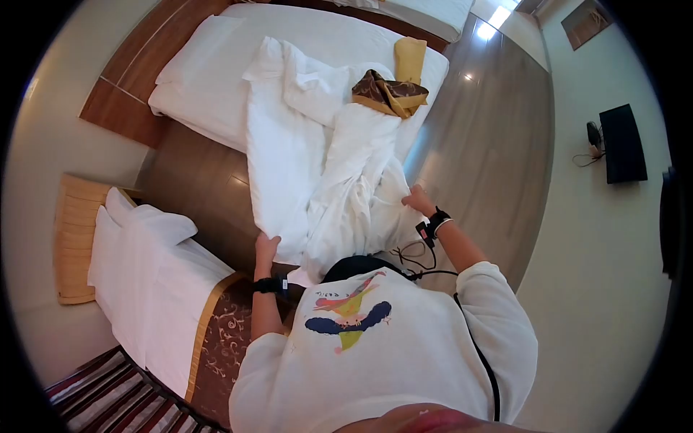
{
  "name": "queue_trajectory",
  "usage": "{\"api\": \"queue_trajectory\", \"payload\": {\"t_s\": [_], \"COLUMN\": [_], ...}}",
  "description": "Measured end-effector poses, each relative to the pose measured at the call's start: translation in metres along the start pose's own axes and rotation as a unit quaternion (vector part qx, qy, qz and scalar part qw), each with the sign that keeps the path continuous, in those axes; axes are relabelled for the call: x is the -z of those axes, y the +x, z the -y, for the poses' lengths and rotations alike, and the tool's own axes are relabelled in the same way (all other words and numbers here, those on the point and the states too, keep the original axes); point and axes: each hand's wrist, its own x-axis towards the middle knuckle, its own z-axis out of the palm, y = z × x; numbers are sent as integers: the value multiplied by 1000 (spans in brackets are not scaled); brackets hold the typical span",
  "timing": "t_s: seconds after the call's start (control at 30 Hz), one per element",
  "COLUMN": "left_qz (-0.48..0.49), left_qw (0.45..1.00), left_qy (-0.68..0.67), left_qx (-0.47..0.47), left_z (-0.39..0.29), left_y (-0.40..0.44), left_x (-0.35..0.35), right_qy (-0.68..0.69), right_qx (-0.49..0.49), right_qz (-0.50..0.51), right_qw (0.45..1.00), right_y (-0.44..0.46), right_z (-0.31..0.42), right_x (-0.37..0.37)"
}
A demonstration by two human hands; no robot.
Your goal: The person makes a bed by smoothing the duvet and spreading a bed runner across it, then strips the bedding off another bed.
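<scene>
A white duvet [285,166] stretches from the bed [206,79] down toward my body, bunched and creased along its right half. Near its lower left corner, my left hand [266,250] is closed on the edge. My right hand [417,201] pinches the opposite edge, farther out and to the right. On the far part of the duvet lies a crumpled brown and gold bed runner [390,94], with a gold strip [410,59] extending past it on the mattress.
A second bed [155,260] with white linen and a patterned brown runner [229,328] stands at left. Wood flooring [498,130] runs along the right. A television [623,144] hangs on the right wall. Cables [411,252] dangle by my right wrist.
</scene>
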Motion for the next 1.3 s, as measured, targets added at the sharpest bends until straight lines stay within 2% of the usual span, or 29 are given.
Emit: {"api": "queue_trajectory", "payload": {"t_s": [0.07, 0.1, 0.17, 0.27, 0.37, 0.4, 0.43, 0.5, 0.57, 0.63, 0.67, 0.7, 0.77, 0.8, 0.83, 0.9, 0.93, 0.97, 1.03, 1.1, 1.13, 1.17, 1.2, 1.23, 1.27, 1.3], "left_qz": [-15, -15, 1, 19, -11, -22, -19, -68, -88, -109, -88, -66, -78, -84, -85, -95, -110, -114, -125, -128, -135, -146, -141, -135, -142, -149], "left_qw": [999, 999, 999, 999, 999, 997, 997, 989, 985, 980, 978, 975, 975, 975, 973, 963, 968, 966, 980, 979, 979, 976, 975, 974, 972, 970], "left_qy": [-32, -31, -31, -36, -8, -23, 11, -80, -115, -150, -168, -187, -167, -142, -146, -195, -163, -167, -72, -46, -16, -17, -5, 7, 5, -3], "left_qx": [-2, 0, 15, 28, 32, 72, 79, 100, 90, 78, 89, 100, 126, 149, 158, 159, 155, 163, 140, 151, 154, 163, 172, 182, 187, 193], "left_z": [-5, -10, -25, -57, -87, -100, -124, -162, -205, -232, -241, -246, -234, -227, -224, -218, -209, -200, -187, -191, -193, -191, -189, -185, -179, -171], "left_y": [5, 10, 30, 76, 119, 131, 140, 166, 186, 200, 208, 216, 237, 244, 250, 260, 264, 267, 272, 274, 274, 273, 270, 265, 259, 250], "left_x": [-4, -12, -30, -64, -102, -112, -117, -138, -159, -171, -177, -184, -193, -198, -204, -215, -223, -229, -238, -242, -242, -241, -241, -242, -244, -244], "right_qy": [202, 202, 126, 81, 84, 163, 154, 122, 85, 88, 56, 52, -14, -33, -39, -180, -210, -215, -102, -39, -21, -21, 45, 45, 182, 310], "right_qx": [5, 4, 79, 108, 99, -11, 2, 63, 94, 78, 18, 22, 121, 165, 165, 70, 40, 44, 81, 164, 104, -2, -82, -73, -163, -251], "right_qz": [62, 63, 51, 51, 47, 116, 124, 19, 10, -21, 47, 53, 100, 177, 186, 204, 201, 208, 198, 28, -43, -68, -74, -64, -6, 54], "right_qw": [977, 977, 988, 990, 990, 980, 980, 990, 992, 993, 997, 997, 987, 970, 968, 960, 956, 953, 972, 985, 993, 997, 993, 994, 970, 915], "right_y": [2, 13, 49, 121, 202, 233, 271, 340, 399, 453, 479, 500, 545, 566, 573, 567, 566, 573, 589, 617, 630, 640, 651, 651, 648, 647], "right_z": [10, 3, -16, -42, -46, -39, -44, -57, -53, -48, -45, -43, -49, -57, -53, -24, -20, -23, -37, -58, -68, -68, -77, -75, -75, -73], "right_x": [15, 18, 26, 41, 64, 75, 80, 76, 85, 78, 73, 64, 37, 21, 20, 29, 28, 25, 24, 27, 29, 36, 31, 25, 24, 24]}}
